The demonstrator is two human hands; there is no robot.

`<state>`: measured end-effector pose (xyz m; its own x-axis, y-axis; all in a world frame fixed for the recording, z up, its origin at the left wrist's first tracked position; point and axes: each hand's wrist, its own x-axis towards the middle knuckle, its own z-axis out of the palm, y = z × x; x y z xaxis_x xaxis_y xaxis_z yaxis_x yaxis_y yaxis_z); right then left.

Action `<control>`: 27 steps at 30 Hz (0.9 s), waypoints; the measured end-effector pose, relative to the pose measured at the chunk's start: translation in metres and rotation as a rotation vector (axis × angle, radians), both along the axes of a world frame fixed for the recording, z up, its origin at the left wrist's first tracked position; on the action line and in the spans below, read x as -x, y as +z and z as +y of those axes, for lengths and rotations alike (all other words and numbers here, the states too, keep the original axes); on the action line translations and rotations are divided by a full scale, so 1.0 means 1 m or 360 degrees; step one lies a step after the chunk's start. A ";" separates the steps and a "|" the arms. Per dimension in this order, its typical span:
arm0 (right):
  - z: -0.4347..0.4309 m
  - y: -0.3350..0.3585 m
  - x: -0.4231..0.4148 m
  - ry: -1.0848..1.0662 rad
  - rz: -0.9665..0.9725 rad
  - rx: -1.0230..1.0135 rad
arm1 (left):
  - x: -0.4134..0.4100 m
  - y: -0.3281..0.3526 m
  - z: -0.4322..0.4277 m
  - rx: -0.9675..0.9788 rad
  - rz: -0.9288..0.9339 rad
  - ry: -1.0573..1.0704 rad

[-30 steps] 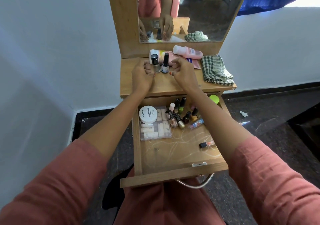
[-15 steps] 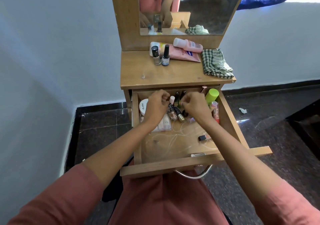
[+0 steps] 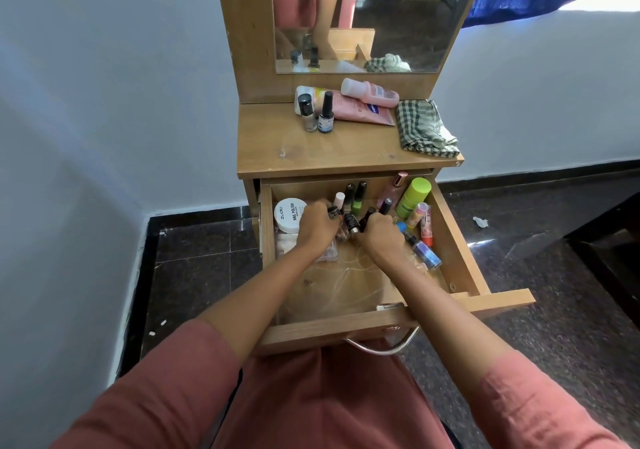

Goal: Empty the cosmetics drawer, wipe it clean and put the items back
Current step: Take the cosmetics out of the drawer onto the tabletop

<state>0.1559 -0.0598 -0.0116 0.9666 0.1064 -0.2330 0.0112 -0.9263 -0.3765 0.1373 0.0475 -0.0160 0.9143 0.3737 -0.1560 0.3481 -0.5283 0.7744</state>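
The wooden drawer (image 3: 346, 327) is pulled out and holds several cosmetics near its back. My left hand (image 3: 317, 225) is closed around a small nail polish bottle (image 3: 334, 212) beside a white round tub (image 3: 289, 215). My right hand (image 3: 377, 234) grips dark-capped nail polish bottles (image 3: 367, 216). A green bottle (image 3: 412, 196) and a red tube (image 3: 426, 225) lie at the drawer's right side. Two nail polish bottles (image 3: 317, 113) stand on the dresser top (image 3: 311, 151), with pink tubes (image 3: 360, 102) behind them.
A checked cloth (image 3: 424, 130) lies at the right of the dresser top. A mirror (image 3: 363, 16) rises behind it. A clear plastic box (image 3: 287, 242) sits under my left wrist. The drawer's metal handle (image 3: 381, 344) is close to my lap. Dark tiled floor surrounds the dresser.
Both hands came down from the dresser top, where they left two nail polish bottles, into the drawer. They now close on bottles at its back.
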 end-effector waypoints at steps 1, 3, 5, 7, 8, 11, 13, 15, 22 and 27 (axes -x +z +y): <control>0.000 -0.001 0.000 0.0010 0.0002 0.0013 | 0.001 0.000 0.000 0.0013 -0.0006 0.0009; 0.000 0.000 0.001 0.0013 0.0026 0.0026 | 0.002 0.000 0.000 0.0041 -0.0015 0.0026; 0.000 0.001 0.000 0.0001 0.0071 0.0010 | 0.003 0.000 0.000 0.0082 -0.0022 0.0036; 0.001 0.002 -0.001 -0.0029 0.0128 -0.0036 | 0.004 0.002 0.000 0.0125 -0.0035 0.0036; 0.001 0.002 -0.001 -0.0044 0.0150 -0.0055 | 0.005 0.002 -0.001 0.0144 -0.0043 0.0034; 0.000 0.003 -0.002 -0.0070 0.0179 -0.0129 | 0.008 0.002 -0.001 0.0171 -0.0081 0.0031; -0.002 0.003 -0.001 -0.0102 0.0176 -0.0199 | 0.009 0.003 0.000 0.0179 -0.0108 0.0030; -0.005 0.005 0.001 -0.0127 0.0178 -0.0245 | 0.011 0.005 0.002 0.0196 -0.0141 0.0041; -0.013 0.024 0.000 -0.0006 0.0036 -0.0405 | 0.013 0.028 0.007 0.0292 -0.0323 0.0023; -0.010 0.049 -0.004 0.0078 -0.0244 -0.0660 | 0.010 0.057 0.014 0.0138 -0.0528 -0.0053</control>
